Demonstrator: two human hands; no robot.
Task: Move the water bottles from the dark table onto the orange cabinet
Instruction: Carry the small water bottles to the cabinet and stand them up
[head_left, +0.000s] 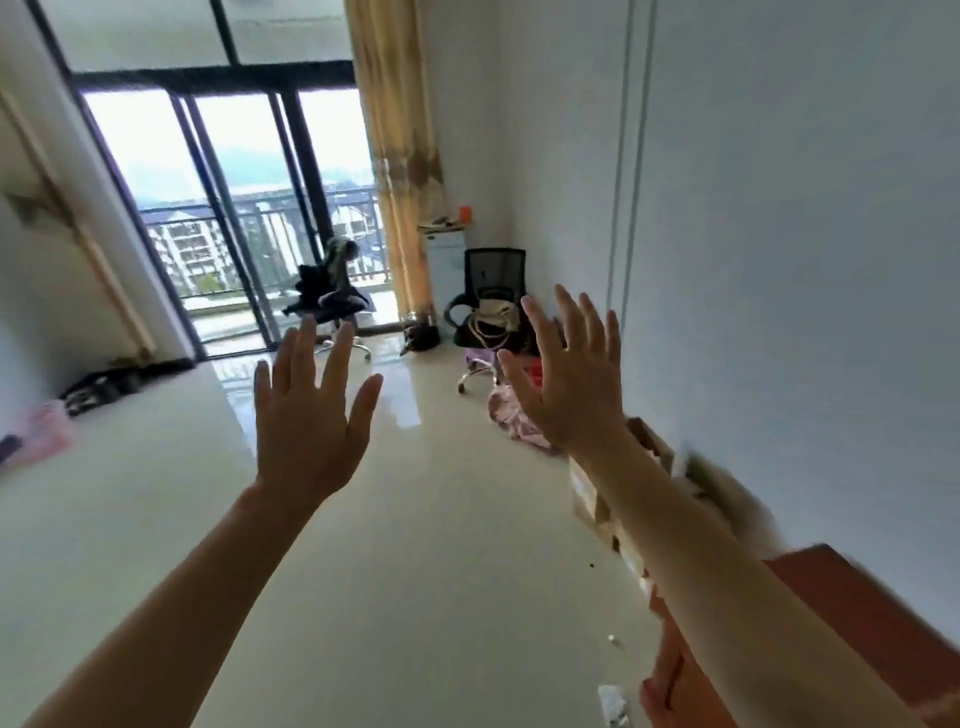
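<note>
Two hands were raised mid-frame, the left hand (306, 415) and the right hand (566, 382), both with fingers spread wide and holding nothing. One orange cabinet (862, 618) sat at the lower right against the wall (779, 260), partly behind the right forearm. The glossy floor (426, 545) lay open down the centre. Two chairs stood beyond: a draped chair (332, 299) at the balcony door (306, 171), a mesh-backed chair (493, 270) by the wall.

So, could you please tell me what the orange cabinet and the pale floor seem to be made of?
Orange box-shaped cabinet: probably laminated board, matt, flat even colour; blurred, so uncertain. Pale glossy floor: likely polished tile, showing mirror-like reflections.
</note>
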